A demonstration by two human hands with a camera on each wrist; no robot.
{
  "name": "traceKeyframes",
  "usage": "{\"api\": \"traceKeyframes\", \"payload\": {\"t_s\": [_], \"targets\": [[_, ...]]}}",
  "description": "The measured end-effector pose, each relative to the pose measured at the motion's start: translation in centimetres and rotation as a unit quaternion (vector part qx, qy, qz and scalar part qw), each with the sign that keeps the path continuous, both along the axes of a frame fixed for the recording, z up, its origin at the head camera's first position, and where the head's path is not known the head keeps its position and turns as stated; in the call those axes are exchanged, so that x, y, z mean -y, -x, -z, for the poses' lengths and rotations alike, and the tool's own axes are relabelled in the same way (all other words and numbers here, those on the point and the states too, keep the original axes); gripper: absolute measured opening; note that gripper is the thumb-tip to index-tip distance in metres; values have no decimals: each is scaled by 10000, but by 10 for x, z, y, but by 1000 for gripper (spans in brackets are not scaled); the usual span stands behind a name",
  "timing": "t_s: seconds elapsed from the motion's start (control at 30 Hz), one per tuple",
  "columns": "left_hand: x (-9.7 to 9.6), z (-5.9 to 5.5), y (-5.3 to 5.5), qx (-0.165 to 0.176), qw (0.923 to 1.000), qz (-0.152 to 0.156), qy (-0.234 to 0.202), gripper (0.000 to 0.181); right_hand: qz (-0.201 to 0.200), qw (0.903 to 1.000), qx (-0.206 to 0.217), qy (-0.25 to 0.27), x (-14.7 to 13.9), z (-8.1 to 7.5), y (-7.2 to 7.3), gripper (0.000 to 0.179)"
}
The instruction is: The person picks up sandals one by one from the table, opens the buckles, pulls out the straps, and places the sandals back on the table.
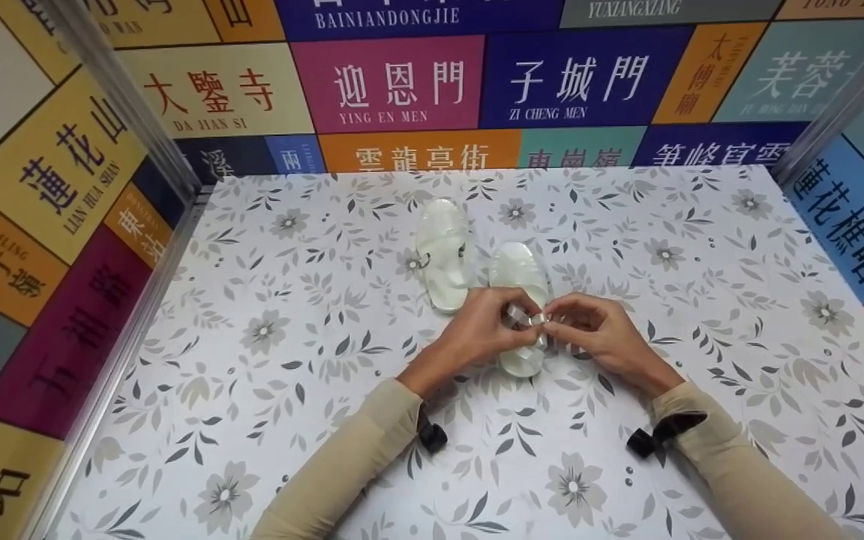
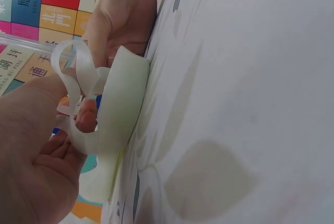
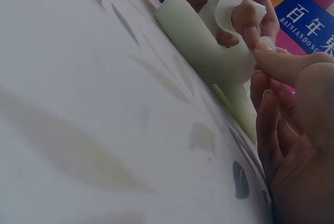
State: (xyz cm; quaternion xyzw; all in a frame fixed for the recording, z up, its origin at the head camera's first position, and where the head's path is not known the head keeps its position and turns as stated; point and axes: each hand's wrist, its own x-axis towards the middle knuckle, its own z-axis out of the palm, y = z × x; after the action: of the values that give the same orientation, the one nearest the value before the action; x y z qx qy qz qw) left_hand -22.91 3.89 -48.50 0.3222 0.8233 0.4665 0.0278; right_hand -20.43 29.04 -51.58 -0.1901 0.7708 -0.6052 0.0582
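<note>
Two pale, milky-green sandals are on the table in the head view. One sandal (image 1: 443,247) lies a little farther back on the left. The nearer sandal (image 1: 518,259) is partly covered by the hands, and its strap (image 2: 78,72) stands up in a loop in the left wrist view. My left hand (image 1: 488,322) pinches the strap from the left, some fingers passing through the loop. From the right, my right hand (image 1: 597,330) pinches the strap's end between thumb and index finger. A small shiny piece, perhaps a buckle (image 1: 537,319), shows between the fingertips.
A white floral cloth (image 1: 267,420) covers the table. Panels (image 1: 394,82) with coloured lettering stand behind it and at both sides, with clear corner posts. Black wrist cameras (image 1: 432,435) sit on both beige sleeves (image 1: 349,465).
</note>
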Motion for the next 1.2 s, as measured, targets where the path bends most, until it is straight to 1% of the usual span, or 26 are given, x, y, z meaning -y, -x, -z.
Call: {"api": "traceKeyframes", "payload": {"t_s": [0.1, 0.3, 0.43, 0.53, 0.6, 0.7, 0.8, 0.93, 1.03, 1.1, 1.2], "targets": [[0, 1, 0, 8, 10000, 38, -62, 17, 33, 10000, -58, 10, 0, -1, 0, 26], [-1, 1, 0, -48, 9999, 125, -14, 17, 84, 9997, 42, 233, -3, -2, 1, 27], [2, 0, 3, 43, 9996, 294, -28, 19, 33, 9991, 180, 392, -3, -2, 2, 28], [8, -1, 7, 147, 9990, 396, -114, 18, 27, 9986, 255, 468, -2, -3, 2, 28], [12, -3, 10, 147, 9989, 416, -170, 16, 37, 9986, 250, 466, -1, -3, 1, 30], [17, -4, 12, 176, 9985, 441, -261, 13, 7, 9992, 114, 371, 1, -2, 1, 34], [18, -5, 12, 205, 9983, 454, -308, 14, -75, 9995, -111, 277, 3, 0, 1, 37], [15, -4, 11, 313, 9979, 401, -410, 16, -63, 9994, -307, 124, 5, 1, 1, 34], [14, -4, 10, 332, 9978, 344, -457, 14, 86, 9996, -259, 57, 6, 1, -1, 31], [13, -3, 10, 322, 9978, 340, -472, 13, 189, 9996, -204, 55, 7, 0, -1, 30], [12, -2, 9, 402, 9971, 364, -539, 11, 280, 9995, -92, 60, 8, 0, -2, 30]]}}
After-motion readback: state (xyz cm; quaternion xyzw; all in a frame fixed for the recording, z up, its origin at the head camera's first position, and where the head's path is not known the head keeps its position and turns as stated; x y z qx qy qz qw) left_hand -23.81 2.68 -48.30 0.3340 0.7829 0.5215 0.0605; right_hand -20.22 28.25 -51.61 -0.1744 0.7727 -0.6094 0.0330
